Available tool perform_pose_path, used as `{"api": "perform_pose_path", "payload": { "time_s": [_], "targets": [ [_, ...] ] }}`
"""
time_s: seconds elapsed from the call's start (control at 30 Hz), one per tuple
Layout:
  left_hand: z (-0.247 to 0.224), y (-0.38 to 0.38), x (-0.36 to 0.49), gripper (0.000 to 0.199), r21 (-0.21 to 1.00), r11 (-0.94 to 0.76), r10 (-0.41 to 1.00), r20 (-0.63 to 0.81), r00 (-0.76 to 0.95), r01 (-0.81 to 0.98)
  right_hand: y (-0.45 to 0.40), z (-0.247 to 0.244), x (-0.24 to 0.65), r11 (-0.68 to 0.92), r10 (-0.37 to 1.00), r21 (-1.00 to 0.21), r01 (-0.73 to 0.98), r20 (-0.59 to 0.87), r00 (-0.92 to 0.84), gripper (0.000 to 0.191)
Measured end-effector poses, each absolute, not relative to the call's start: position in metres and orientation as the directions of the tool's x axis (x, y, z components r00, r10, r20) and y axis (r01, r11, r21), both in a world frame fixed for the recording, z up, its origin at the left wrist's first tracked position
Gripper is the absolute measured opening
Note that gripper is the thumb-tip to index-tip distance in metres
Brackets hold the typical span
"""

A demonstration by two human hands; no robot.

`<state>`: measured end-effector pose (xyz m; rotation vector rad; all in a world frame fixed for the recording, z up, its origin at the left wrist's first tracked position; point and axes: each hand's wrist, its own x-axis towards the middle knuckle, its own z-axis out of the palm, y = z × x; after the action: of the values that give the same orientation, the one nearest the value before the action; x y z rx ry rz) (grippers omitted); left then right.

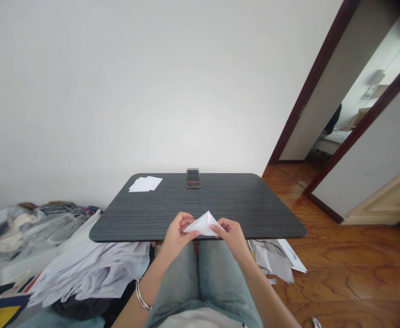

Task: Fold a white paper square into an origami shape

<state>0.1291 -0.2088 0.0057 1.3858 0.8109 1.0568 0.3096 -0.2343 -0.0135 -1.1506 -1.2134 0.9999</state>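
Head view: I see the left hand point(182, 228) and right hand point(230, 230) pinching opposite sides of the folded paper point(205, 224) at the near edge of the table point(134, 218). Beyond, I have tabletop stretching outward to the phone point(193, 178) and white sheets point(145, 184) by the far edge.

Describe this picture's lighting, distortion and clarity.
Head view: soft light on the wall, brightest near its middle; head view: door frame leans outward, likely wide-angle distortion; head view: phone looks pixelated, while folded paper shows a crease.
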Motion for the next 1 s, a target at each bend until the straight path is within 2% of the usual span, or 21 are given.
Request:
{"api": "perform_pose_path", "payload": {
  "time_s": [0.1, 0.3, 0.67, 0.83, 1.0],
  "targets": [
    [0.011, -0.206, 0.132, 0.047, 0.992, -0.117, 0.922, 0.129, 0.365, -0.056, -0.235, -0.011, 0.307, 0.160, 0.983, -0.987, 0.012, 0.161, 0.086, 0.033],
    [0.014, -0.204, 0.139, 0.028, 0.995, -0.081, 0.894, 0.097, 0.437, -0.056, -0.235, -0.011, 0.301, 0.154, 0.987, -0.988, 0.005, 0.154, 0.041, 0.034],
    [0.017, -0.207, 0.141, 0.022, 0.995, -0.094, 0.931, 0.096, 0.353, -0.024, -0.238, -0.009, 0.298, 0.108, 0.994, -0.993, -0.055, 0.107, 0.025, 0.027],
    [0.019, -0.208, 0.142, 0.022, 0.996, -0.070, 0.940, 0.082, 0.331, -0.048, -0.238, -0.009, 0.298, 0.170, 0.985, -0.984, -0.048, 0.168, 0.041, 0.026],
    [0.022, -0.210, 0.143, 0.024, 0.997, -0.031, 0.943, 0.051, 0.330, -0.066, -0.238, -0.007, 0.297, 0.171, 0.984, -0.984, -0.052, 0.168, 0.055, 0.025]
  ]
}}
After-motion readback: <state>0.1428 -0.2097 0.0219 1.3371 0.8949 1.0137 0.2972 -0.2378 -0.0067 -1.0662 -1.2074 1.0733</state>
